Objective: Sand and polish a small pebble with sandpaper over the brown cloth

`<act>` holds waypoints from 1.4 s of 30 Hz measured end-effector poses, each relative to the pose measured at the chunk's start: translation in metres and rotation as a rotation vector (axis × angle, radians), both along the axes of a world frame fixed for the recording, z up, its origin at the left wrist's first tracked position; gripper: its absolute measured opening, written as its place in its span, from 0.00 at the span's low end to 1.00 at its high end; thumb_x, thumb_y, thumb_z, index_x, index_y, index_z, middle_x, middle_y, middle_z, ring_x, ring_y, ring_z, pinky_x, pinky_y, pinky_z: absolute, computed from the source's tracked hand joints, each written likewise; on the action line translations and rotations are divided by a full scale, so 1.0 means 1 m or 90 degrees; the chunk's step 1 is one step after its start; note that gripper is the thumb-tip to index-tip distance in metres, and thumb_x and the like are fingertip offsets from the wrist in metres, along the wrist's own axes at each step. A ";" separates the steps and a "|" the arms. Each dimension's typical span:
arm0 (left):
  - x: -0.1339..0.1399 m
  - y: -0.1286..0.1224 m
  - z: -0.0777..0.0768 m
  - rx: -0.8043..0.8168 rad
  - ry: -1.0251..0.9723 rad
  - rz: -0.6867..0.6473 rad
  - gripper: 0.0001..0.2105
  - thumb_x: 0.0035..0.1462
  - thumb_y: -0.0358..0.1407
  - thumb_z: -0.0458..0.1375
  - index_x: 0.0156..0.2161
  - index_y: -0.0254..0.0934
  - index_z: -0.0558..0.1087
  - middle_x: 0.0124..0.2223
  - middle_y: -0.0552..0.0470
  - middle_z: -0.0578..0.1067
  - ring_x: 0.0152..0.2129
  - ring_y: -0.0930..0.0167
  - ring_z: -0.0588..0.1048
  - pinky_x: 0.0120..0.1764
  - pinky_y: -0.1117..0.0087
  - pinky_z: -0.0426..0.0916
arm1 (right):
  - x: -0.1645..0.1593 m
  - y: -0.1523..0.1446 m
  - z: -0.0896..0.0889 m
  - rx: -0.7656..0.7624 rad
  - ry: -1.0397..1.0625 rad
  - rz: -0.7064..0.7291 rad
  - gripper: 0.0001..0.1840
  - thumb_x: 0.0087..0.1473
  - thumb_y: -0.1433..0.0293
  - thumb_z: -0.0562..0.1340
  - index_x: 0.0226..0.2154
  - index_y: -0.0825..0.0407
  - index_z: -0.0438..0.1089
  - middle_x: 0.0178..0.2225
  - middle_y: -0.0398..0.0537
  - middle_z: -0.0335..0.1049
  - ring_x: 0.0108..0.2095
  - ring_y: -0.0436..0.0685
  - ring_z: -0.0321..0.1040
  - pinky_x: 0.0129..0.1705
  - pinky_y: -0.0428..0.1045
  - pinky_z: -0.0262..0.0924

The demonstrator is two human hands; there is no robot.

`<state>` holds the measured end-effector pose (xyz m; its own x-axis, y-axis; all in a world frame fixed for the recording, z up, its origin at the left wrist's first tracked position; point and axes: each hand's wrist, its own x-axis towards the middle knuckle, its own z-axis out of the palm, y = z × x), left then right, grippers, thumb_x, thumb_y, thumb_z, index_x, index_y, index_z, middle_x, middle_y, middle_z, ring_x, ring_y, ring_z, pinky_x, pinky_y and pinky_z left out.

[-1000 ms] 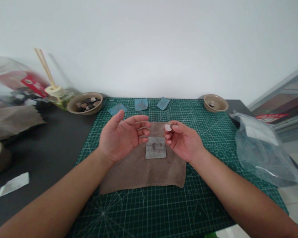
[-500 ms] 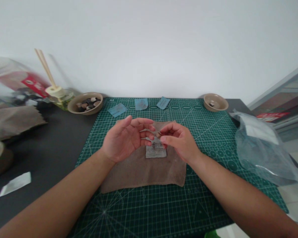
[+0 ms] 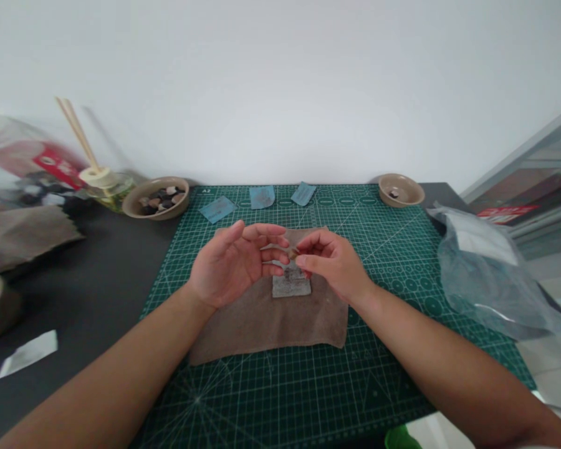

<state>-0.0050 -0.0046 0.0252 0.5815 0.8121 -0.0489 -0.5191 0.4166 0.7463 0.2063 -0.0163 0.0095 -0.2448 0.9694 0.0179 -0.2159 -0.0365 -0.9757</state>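
Between the thumb and fingers of my right hand (image 3: pixel 334 262) is a small brownish stone (image 3: pixel 293 253). My left hand (image 3: pixel 236 262) is open, palm turned up and inward, its fingertips close to the stone; whether they touch it I cannot tell. Below both hands lies a grey, dark-smudged rectangular piece (image 3: pixel 292 287), partly covered by the fingers. It rests on a brown cloth (image 3: pixel 271 324), which is spread over the green cutting mat (image 3: pixel 318 393).
A bowl of several stones (image 3: pixel 156 198) stands at the back left, near a reed diffuser (image 3: pixel 103 181). Three blue sheets (image 3: pixel 262 197) lie along the mat's far edge. At the back right is a bowl (image 3: pixel 401 190) with a small stone; a clear plastic bag (image 3: pixel 490 274) lies nearer.
The stone shows a little lower and turned in my right fingers. My left hand keeps nearly the same open pose. The whole view has shifted slightly.
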 end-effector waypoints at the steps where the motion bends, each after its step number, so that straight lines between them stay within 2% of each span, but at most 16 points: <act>1: 0.000 0.000 0.000 0.001 0.000 0.001 0.24 0.62 0.51 0.57 0.50 0.32 0.79 0.46 0.40 0.79 0.40 0.59 0.77 0.40 0.61 0.75 | 0.000 0.000 0.001 0.000 -0.005 -0.001 0.12 0.44 0.68 0.74 0.31 0.50 0.73 0.27 0.40 0.73 0.23 0.49 0.67 0.25 0.46 0.63; 7: 0.002 0.000 0.002 0.007 0.007 -0.003 0.24 0.62 0.51 0.56 0.50 0.32 0.79 0.46 0.39 0.79 0.39 0.59 0.78 0.40 0.60 0.75 | -0.001 0.002 0.002 0.005 -0.039 -0.014 0.12 0.41 0.70 0.74 0.30 0.50 0.74 0.28 0.41 0.74 0.27 0.51 0.69 0.29 0.47 0.64; 15: 0.004 -0.004 0.010 -0.003 0.030 0.022 0.21 0.60 0.48 0.59 0.48 0.32 0.80 0.45 0.41 0.79 0.40 0.59 0.77 0.40 0.61 0.75 | -0.001 0.000 0.001 0.018 -0.029 0.041 0.11 0.44 0.69 0.73 0.33 0.49 0.76 0.28 0.40 0.73 0.26 0.50 0.68 0.28 0.47 0.62; 26: 0.003 -0.001 0.005 0.013 0.029 0.013 0.21 0.62 0.48 0.56 0.48 0.33 0.80 0.46 0.40 0.79 0.40 0.59 0.77 0.40 0.60 0.75 | -0.001 -0.001 0.003 0.048 -0.044 0.046 0.10 0.45 0.68 0.73 0.33 0.49 0.77 0.27 0.41 0.74 0.26 0.51 0.68 0.29 0.48 0.63; 34: 0.003 -0.001 0.003 0.010 0.027 0.014 0.23 0.61 0.50 0.58 0.49 0.32 0.79 0.46 0.41 0.79 0.41 0.59 0.77 0.41 0.60 0.74 | -0.002 -0.003 0.003 0.053 -0.054 0.046 0.10 0.47 0.67 0.72 0.35 0.49 0.78 0.29 0.42 0.75 0.27 0.51 0.69 0.30 0.48 0.63; 39: 0.003 -0.001 0.002 0.013 0.021 0.014 0.23 0.61 0.50 0.58 0.49 0.32 0.79 0.47 0.41 0.79 0.41 0.59 0.77 0.42 0.61 0.74 | -0.002 -0.006 0.005 0.074 -0.070 0.036 0.10 0.48 0.70 0.71 0.37 0.47 0.79 0.25 0.39 0.73 0.23 0.49 0.65 0.25 0.47 0.60; 42: 0.003 -0.001 0.000 0.019 0.017 0.012 0.23 0.61 0.50 0.58 0.50 0.32 0.79 0.48 0.41 0.78 0.42 0.59 0.77 0.42 0.61 0.75 | -0.002 -0.008 0.004 0.075 -0.078 0.048 0.12 0.52 0.70 0.69 0.41 0.45 0.78 0.25 0.39 0.74 0.22 0.50 0.66 0.25 0.48 0.62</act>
<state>-0.0023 -0.0056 0.0256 0.5647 0.8243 -0.0401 -0.5059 0.3842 0.7723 0.2043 -0.0243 0.0138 -0.3246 0.9410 0.0953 -0.0969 0.0671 -0.9930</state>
